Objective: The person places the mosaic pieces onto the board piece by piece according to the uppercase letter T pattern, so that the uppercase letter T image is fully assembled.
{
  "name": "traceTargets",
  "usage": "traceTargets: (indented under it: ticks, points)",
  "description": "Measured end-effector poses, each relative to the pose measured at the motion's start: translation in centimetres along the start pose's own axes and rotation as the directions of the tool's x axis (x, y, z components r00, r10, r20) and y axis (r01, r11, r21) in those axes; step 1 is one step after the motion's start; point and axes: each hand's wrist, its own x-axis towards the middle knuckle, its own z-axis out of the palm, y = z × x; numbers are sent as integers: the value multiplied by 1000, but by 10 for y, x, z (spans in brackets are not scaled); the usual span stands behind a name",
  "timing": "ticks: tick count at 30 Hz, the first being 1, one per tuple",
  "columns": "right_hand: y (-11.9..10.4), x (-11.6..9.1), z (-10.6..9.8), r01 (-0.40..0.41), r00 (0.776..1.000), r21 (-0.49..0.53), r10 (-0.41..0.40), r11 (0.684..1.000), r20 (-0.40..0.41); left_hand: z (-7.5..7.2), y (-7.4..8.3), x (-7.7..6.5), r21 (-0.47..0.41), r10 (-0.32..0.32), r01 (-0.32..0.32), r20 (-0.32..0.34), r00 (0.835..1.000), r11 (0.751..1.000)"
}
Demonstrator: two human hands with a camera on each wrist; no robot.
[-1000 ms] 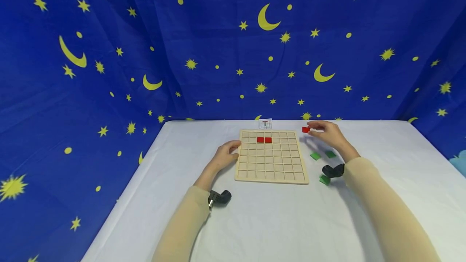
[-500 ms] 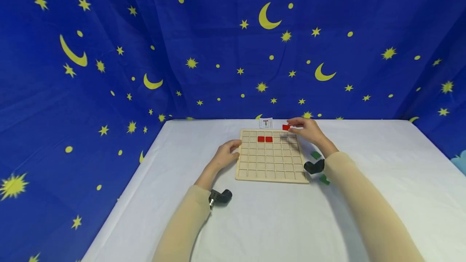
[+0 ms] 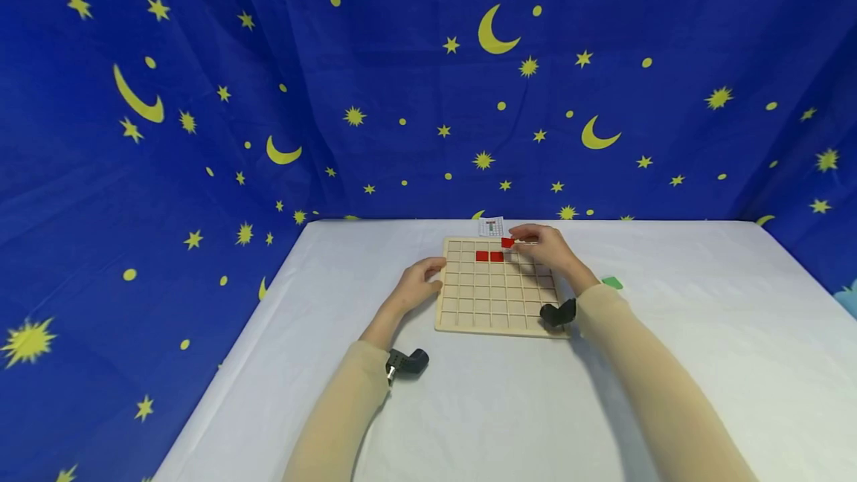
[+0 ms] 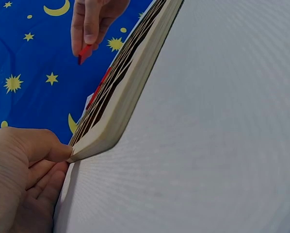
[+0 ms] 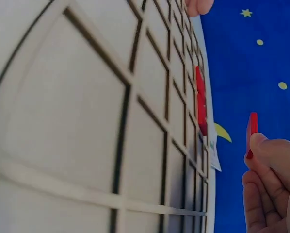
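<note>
One blue cloth backdrop (image 3: 388, 43), printed with yellow moons, stars and dots, standing behind everything; one table (image 3: 469, 400), covered in white; two beige sleeves (image 3: 652, 374), yours, reaching forward over it; one wooden grid board (image 3: 498, 292), square-celled, flat on the table between your hands; your left hand (image 3: 413, 285), gripping the board's left edge, thumb on the frame; your right hand (image 3: 550, 248), above the far part of the board, pinching a tile between thumb and fingers; two black wrist devices (image 3: 410, 363), one on each of your wrists; one small printed card (image 3: 491, 227), just beyond the board's far edge, marked with a grid; one green tile (image 3: 612, 283), on the table beside your right sleeve; two seated red tiles (image 3: 482, 256), side by side in the second row from the far edge; one held red tile (image 3: 507, 242), raised in your right hand, apart from the board, to the right of the seated pair.
</note>
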Motion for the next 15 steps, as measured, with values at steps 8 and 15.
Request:
traceTargets:
  ticks: [8, 15]
  points:
    - [11, -5, 6, 67, 998, 31, -66, 997, -15, 0, -1, 0, -14, 9, -9, -2, 1000, 1000]
    - [18, -5, 14, -55, 998, 16, 55, 998, -14, 0, -3, -2, -18, 57, -57, -2, 998, 998]
